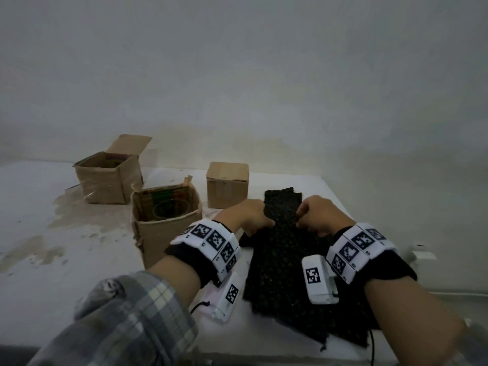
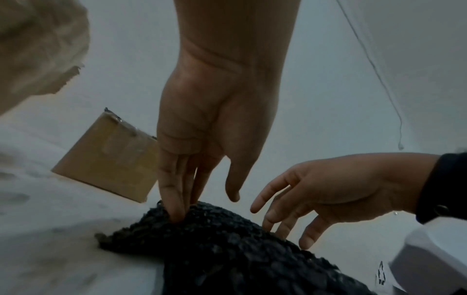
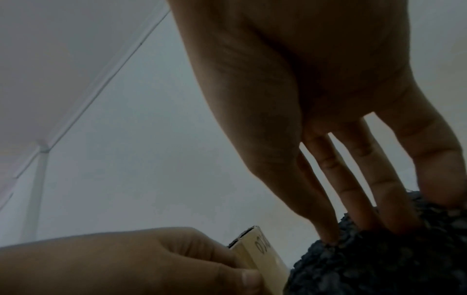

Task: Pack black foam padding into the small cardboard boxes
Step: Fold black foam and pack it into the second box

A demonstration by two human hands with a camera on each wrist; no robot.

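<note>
- The left hand's fingers (image 2: 174,199) were straight and dug into the near-left edge of the top black foam sheet (image 1: 284,204); the thumb hung free above it, so nothing was truly gripped.
- The right hand's fingers (image 3: 353,191) were spread and fairly straight, tips pressing the same sheet's right side, grasping nothing.
- The left hand (image 1: 252,213) and right hand (image 1: 318,215) flanked the sheet, whose far end stood lifted or folded over the foam pile (image 1: 285,281).
- The foam looked coarse, pebbly and limp, cut in rough rectangular sheets with ragged edges.
- Left of the foam stood an open cardboard box (image 1: 163,220) with torn, taped corners, showing coloured print and a ring shape inside, no foam visible.
- Further left sat another open box (image 1: 105,178); a closed small box (image 1: 227,184) stood just beyond the foam.
- Judged from this, packing seemed barely started.
- The white table (image 1: 52,273) bore stained, worn patches.
</note>
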